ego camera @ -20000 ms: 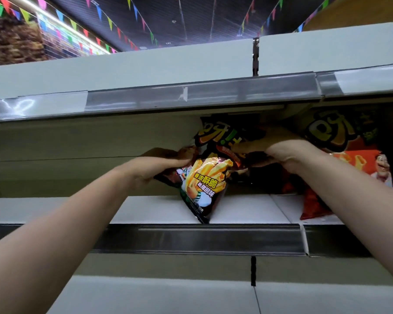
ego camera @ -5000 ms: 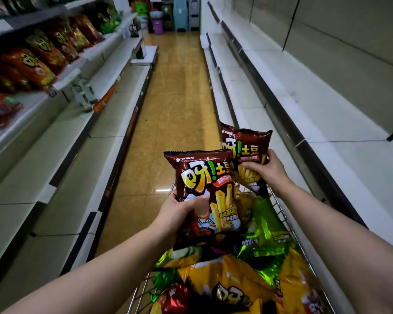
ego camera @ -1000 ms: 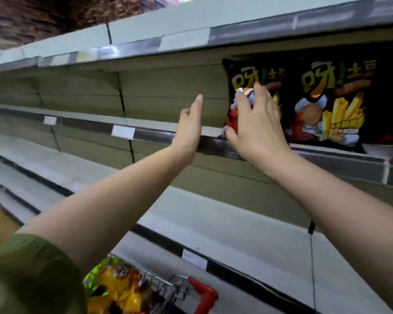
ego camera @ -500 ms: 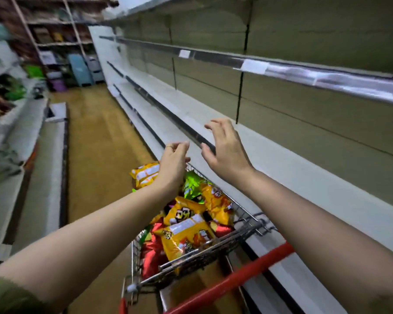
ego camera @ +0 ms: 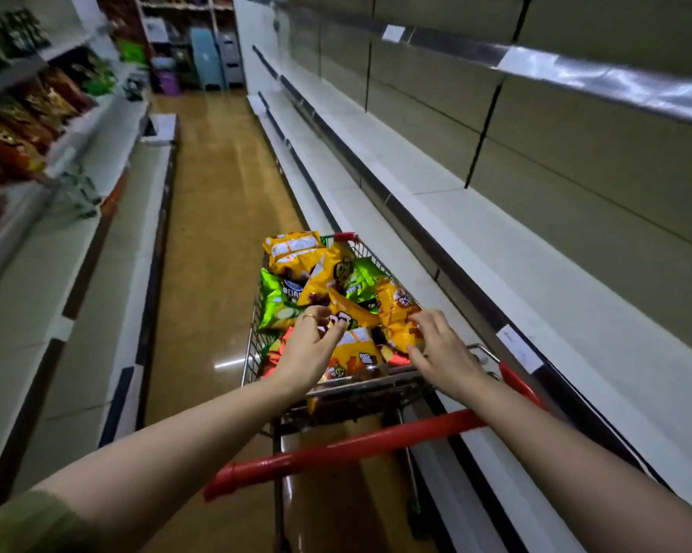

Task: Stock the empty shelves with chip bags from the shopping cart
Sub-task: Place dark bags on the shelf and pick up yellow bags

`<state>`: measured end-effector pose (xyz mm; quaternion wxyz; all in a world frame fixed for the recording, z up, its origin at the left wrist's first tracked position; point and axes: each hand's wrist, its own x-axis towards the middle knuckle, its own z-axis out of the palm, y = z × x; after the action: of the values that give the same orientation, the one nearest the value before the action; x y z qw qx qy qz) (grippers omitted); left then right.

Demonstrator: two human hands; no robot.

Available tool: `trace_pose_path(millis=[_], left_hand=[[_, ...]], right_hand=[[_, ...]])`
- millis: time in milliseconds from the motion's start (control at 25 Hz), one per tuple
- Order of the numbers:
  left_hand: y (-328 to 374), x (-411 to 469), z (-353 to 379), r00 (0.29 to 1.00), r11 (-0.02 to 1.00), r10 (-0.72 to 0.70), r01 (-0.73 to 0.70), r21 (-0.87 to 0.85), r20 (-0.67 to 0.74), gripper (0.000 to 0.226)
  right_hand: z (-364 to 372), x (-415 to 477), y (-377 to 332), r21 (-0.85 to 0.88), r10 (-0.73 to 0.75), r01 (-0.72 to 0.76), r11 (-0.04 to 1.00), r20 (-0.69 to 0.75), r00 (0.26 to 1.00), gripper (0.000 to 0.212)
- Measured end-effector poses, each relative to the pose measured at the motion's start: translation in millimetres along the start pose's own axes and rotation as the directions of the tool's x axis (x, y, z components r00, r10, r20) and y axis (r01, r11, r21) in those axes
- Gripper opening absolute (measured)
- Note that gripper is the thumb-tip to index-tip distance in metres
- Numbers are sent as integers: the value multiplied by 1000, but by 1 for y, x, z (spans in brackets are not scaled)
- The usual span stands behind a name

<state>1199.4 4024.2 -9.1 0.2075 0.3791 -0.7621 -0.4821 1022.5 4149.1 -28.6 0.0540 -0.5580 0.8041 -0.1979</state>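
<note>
The shopping cart (ego camera: 250, 353) stands in the aisle right in front of me, and its basket holds several yellow, orange and green chip bags. My left hand (ego camera: 310, 347) hovers over the near left of the pile with loosely curled fingers, close to a yellow bag (ego camera: 352, 313), and it holds nothing. My right hand (ego camera: 442, 347) reaches in from the right. Its spread fingers and thumb touch the near end of an orange bag (ego camera: 396, 309). The white shelves (ego camera: 495, 233) on the right stand bare at this spot.
The cart's red handle (ego camera: 336, 449) crosses under my forearms. Left-side shelves (ego camera: 109, 161) carry red and green chip bags (ego camera: 13, 145) on their upper levels. The brown aisle floor (ego camera: 216, 193) runs ahead to stacked crates and bins (ego camera: 204, 57) at the far end.
I have turned from the upper shelf, where both hands left dark chip bags, down to the cart. Both hands have dropped into the basket and now reach the bags.
</note>
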Motion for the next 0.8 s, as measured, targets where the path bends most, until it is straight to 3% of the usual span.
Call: trace_pose_path(millis=[200,280,360,440,480,560,680,800], left_hand=[[-23,-66,40,1000,960,-23,18,278,15,52],[-33,-95,52,997,859,-72,62,509,0,63],[-42,-117,59,998,663,-54,18,748,24,94],[-46,-122,60,1000,617,-17,-11,787,27,126],[-48,-121,59,1000,615,-3,-1,788,3,131],[-48,-120,58,1000,620,1,7,784,-9,130],[-49,-106,55,999,630,-32,23,777,-3,118],[-49,-80,46,996,647,-88,42,761,20,81]], right_hand=[[10,-67,35,-116,58,-43,992,133,989,44],[18,-92,51,-242,25,2,970,106,994,58],[24,-108,60,-282,10,8,959,65,998,60],[26,-109,59,-231,28,-6,973,92,995,66],[24,-106,58,-218,34,-2,976,142,989,75],[22,-99,62,-207,27,13,978,188,982,87],[23,-86,65,-172,17,24,985,231,973,83],[24,-60,65,-191,26,30,981,286,958,65]])
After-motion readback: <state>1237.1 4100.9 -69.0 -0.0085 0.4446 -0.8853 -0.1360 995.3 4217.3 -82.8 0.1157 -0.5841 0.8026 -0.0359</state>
